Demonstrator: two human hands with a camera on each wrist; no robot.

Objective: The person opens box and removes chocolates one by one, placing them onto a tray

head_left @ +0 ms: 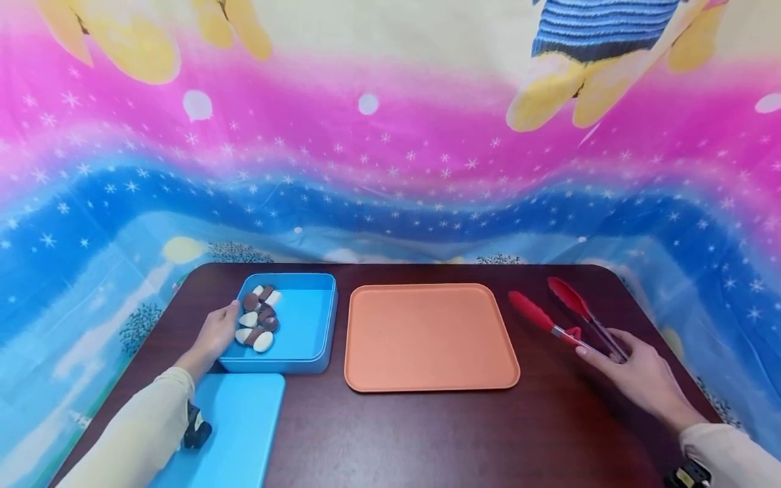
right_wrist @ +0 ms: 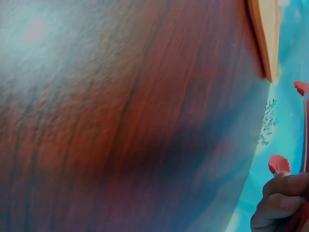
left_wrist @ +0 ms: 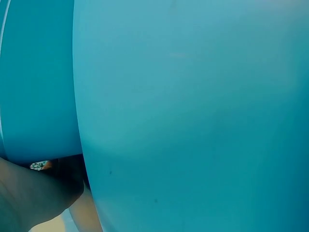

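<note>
My left hand (head_left: 215,333) grips the left wall of an open light-blue box (head_left: 330,332), at its rim. In the left wrist view, part of that hand (left_wrist: 38,195) shows low beside the box wall (left_wrist: 38,82). Several smooth brown and white pebble-like pieces (head_left: 266,324) lie heaped in the box's left half. My right hand (head_left: 647,373) holds red-tipped tongs (head_left: 564,331) by the handles, arms spread, tips pointing away over the table's right side. Nothing is between the tips. In the right wrist view, curled fingers (right_wrist: 282,200) show around the tongs.
An orange tray (head_left: 430,339) lies mid-table, bearing nothing, between box and tongs. Under my left forearm is a flat blue lid (head_left: 244,413), just in front of the box. The dark wooden table (head_left: 390,434) ends at a printed cloth backdrop (head_left: 390,169) behind and at both sides.
</note>
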